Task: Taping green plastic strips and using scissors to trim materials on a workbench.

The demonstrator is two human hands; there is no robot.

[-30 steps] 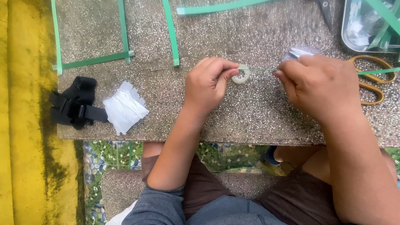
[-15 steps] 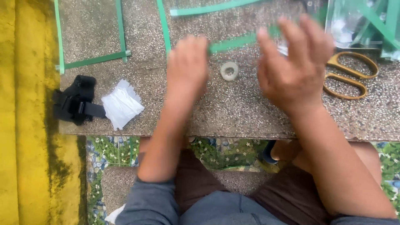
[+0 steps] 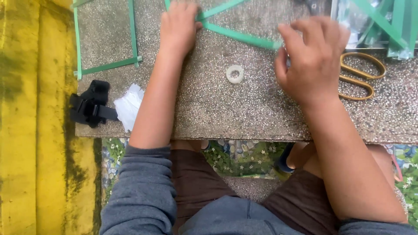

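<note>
Both hands on a green strip, with one green frame already lying finished to the side.

The left hand (image 3: 177,27) presses flat on the near end of the green strip (image 3: 244,37) at about 11 o'clock on the speckled desk (image 3: 244,113), its grip closed down on the strip where a second strip crosses it. The right hand (image 3: 314,58) at 1 o'clock hovers at the strip's other end, fingers spread wide and holding nothing that I can make out. A small tape roll (image 3: 235,74) lies free between the hands. At 10 o'clock a green strip frame (image 3: 109,65) looks already joined at its corner; the piece in hand seems only begun, untaped as yet. Yellow-handled scissors (image 3: 361,76) rest at 2 o'clock, a black clip (image 3: 89,104) and white paper (image 3: 128,106) at 9.
</note>
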